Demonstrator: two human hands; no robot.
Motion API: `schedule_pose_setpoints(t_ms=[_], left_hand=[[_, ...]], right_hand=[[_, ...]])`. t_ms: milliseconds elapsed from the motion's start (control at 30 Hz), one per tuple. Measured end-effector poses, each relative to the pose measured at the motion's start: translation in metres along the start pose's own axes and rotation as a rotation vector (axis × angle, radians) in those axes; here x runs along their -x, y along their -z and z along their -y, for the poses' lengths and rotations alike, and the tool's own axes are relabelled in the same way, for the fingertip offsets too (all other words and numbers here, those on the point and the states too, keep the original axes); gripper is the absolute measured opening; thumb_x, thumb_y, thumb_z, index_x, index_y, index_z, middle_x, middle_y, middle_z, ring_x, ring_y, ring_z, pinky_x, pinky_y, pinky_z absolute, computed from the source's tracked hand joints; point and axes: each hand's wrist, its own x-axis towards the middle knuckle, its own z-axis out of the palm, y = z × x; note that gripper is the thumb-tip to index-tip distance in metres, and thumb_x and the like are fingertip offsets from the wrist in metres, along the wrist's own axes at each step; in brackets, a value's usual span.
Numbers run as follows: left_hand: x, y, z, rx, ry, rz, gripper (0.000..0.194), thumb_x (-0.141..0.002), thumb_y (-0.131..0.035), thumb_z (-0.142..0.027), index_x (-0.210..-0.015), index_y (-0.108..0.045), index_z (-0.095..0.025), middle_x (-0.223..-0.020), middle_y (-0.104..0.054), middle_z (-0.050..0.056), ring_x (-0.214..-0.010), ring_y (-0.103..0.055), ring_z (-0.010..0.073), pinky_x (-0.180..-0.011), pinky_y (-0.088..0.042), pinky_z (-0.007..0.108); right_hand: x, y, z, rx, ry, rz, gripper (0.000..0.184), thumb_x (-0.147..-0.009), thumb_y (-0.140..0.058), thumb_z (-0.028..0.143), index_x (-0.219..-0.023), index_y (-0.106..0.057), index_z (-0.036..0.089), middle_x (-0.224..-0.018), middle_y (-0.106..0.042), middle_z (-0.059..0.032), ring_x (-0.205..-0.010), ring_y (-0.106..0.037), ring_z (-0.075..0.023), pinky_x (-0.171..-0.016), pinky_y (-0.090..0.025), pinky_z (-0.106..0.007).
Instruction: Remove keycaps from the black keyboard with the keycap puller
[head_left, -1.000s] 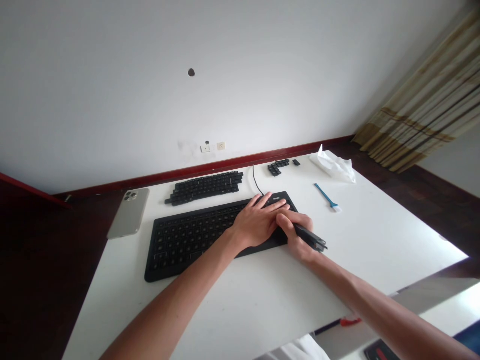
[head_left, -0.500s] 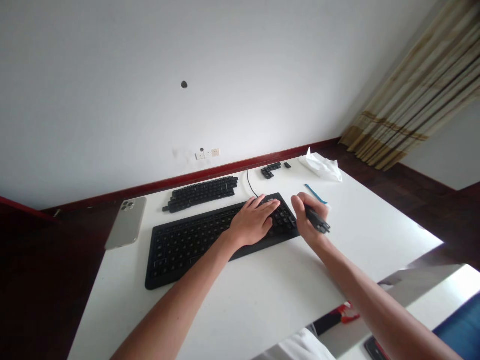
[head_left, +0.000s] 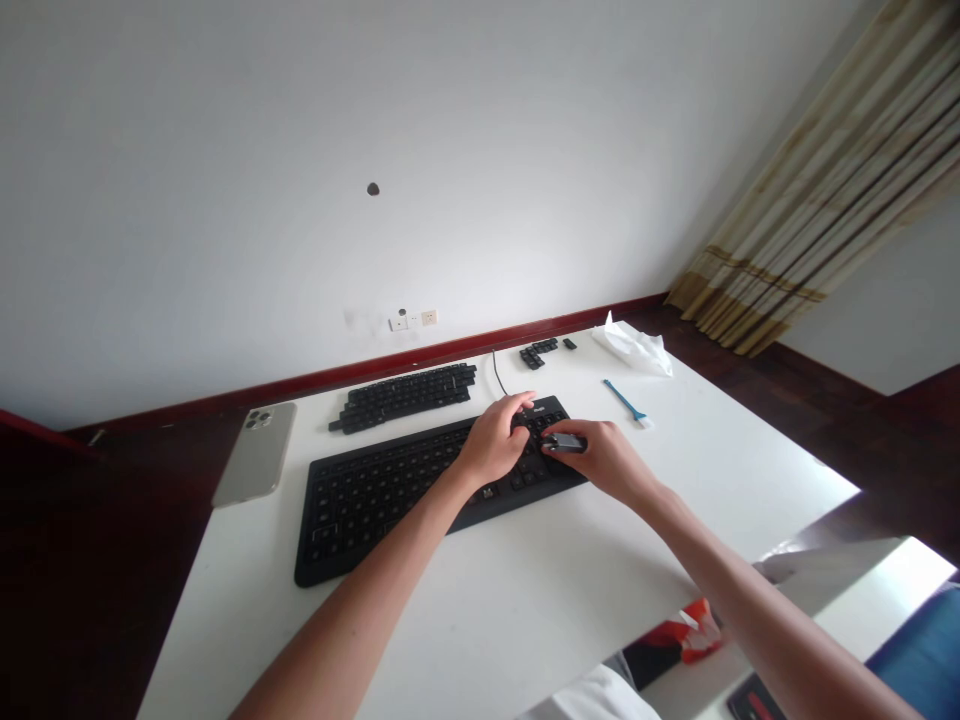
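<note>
A black keyboard lies on the white table, most of its keycaps off and the switch spots bare. My left hand is over the right half of the keyboard, fingers stretched out and raised, thumb apart. It holds nothing. My right hand is closed on a small dark tool with a grey metallic side, whose exact kind I cannot make out. The tool's tip is over the keys at the keyboard's right end; whether it touches one is unclear. My hands hide part of the keys.
Rows of loose black keycaps lie behind the keyboard, with a smaller group farther right. A cable runs back. A blue brush, crumpled white tissue and phone lie around it. A red-and-black packet is near the front edge.
My right hand has moved left with the tool, from beside the keyboard to over its right end, turning the tool sideways. My left hand has drawn slightly left, its fingers lifted.
</note>
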Motion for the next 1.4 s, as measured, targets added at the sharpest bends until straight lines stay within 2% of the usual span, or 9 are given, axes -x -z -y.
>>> schedule_pose_setpoints(t_ms=[100,167,333,467,633,767,900,1100,1400], left_hand=[[0.0,0.001,0.0,0.012,0.013,-0.008,0.062,-0.086,-0.048,-0.003,-0.144,-0.058,-0.021,-0.138,-0.069,0.007,-0.124,-0.066,0.0234,-0.115,-0.052,0.044],[-0.001,0.001,0.001,0.019,0.0,-0.011,0.062,-0.085,-0.049,-0.002,-0.143,-0.058,-0.02,-0.137,-0.07,0.008,-0.123,-0.066,0.0234,-0.115,-0.052,0.044],[-0.002,-0.002,0.004,0.03,-0.038,-0.029,0.059,-0.085,-0.051,0.0,-0.14,-0.06,-0.02,-0.134,-0.071,0.008,-0.123,-0.066,0.0238,-0.117,-0.05,0.044],[-0.002,-0.002,0.001,0.017,-0.016,-0.007,0.057,-0.086,-0.051,0.0,-0.138,-0.063,-0.021,-0.14,-0.069,0.007,-0.127,-0.065,0.0243,-0.118,-0.049,0.044],[-0.001,0.0,-0.002,0.021,-0.028,-0.012,0.055,-0.085,-0.05,0.001,-0.134,-0.066,-0.019,-0.138,-0.069,0.008,-0.126,-0.066,0.0238,-0.118,-0.05,0.043],[-0.002,-0.001,0.0,0.016,-0.045,-0.014,0.055,-0.085,-0.05,0.002,-0.134,-0.065,-0.019,-0.141,-0.068,0.009,-0.131,-0.064,0.0248,-0.12,-0.049,0.045],[-0.002,-0.002,0.001,0.003,-0.052,-0.018,0.056,-0.085,-0.05,0.002,-0.134,-0.065,-0.02,-0.141,-0.068,0.008,-0.133,-0.063,0.025,-0.122,-0.048,0.045],[-0.001,-0.002,0.001,-0.015,-0.059,-0.015,0.056,-0.084,-0.051,0.002,-0.133,-0.065,-0.021,-0.14,-0.068,0.007,-0.131,-0.064,0.0247,-0.121,-0.048,0.045],[-0.001,-0.002,0.002,-0.022,-0.076,-0.011,0.055,-0.085,-0.05,0.0,-0.134,-0.065,-0.02,-0.138,-0.069,0.008,-0.131,-0.064,0.0251,-0.121,-0.048,0.045]], right_hand=[[-0.003,0.003,0.005,0.01,0.033,0.037,0.012,-0.086,-0.077,0.035,-0.091,-0.083,0.026,-0.086,-0.081,-0.0031,-0.071,-0.068,-0.0234,-0.065,-0.047,-0.033],[-0.008,0.01,0.004,0.023,0.037,0.035,0.018,-0.088,-0.075,0.04,-0.089,-0.082,0.024,-0.074,-0.076,-0.002,-0.064,-0.063,-0.0211,-0.06,-0.044,-0.032],[-0.054,0.045,-0.027,0.04,-0.094,-0.088,0.039,-0.088,-0.071,0.055,-0.1,-0.086,0.021,-0.076,-0.074,-0.0031,-0.065,-0.058,-0.0188,-0.059,-0.042,-0.03],[-0.108,0.07,-0.058,0.164,-0.255,0.049,0.027,-0.085,-0.076,0.044,-0.095,-0.088,0.022,-0.067,-0.07,-0.0021,-0.061,-0.057,-0.0176,-0.058,-0.041,-0.03],[-0.145,0.068,-0.073,0.33,-0.291,0.131,0.02,-0.083,-0.081,0.035,-0.091,-0.087,0.018,-0.069,-0.071,-0.0046,-0.065,-0.063,-0.0187,-0.064,-0.043,-0.031],[-0.147,0.062,-0.074,0.387,-0.279,0.075,0.025,-0.084,-0.079,0.045,-0.083,-0.082,0.02,-0.062,-0.066,-0.0037,-0.063,-0.062,-0.0217,-0.062,-0.041,-0.033],[-0.138,0.068,-0.069,0.444,-0.212,0.0,0.029,-0.091,-0.071,0.049,-0.086,-0.08,0.022,-0.063,-0.066,-0.0044,-0.068,-0.064,-0.0232,-0.064,-0.04,-0.033],[-0.13,0.073,-0.065,0.509,-0.153,0.112,0.026,-0.095,-0.071,0.046,-0.094,-0.083,0.024,-0.067,-0.07,-0.0045,-0.069,-0.065,-0.0222,-0.063,-0.039,-0.031],[-0.14,0.065,-0.068,0.531,-0.178,0.118,0.026,-0.096,-0.07,0.047,-0.097,-0.084,0.025,-0.075,-0.074,-0.0065,-0.071,-0.067,-0.0225,-0.061,-0.04,-0.03]])
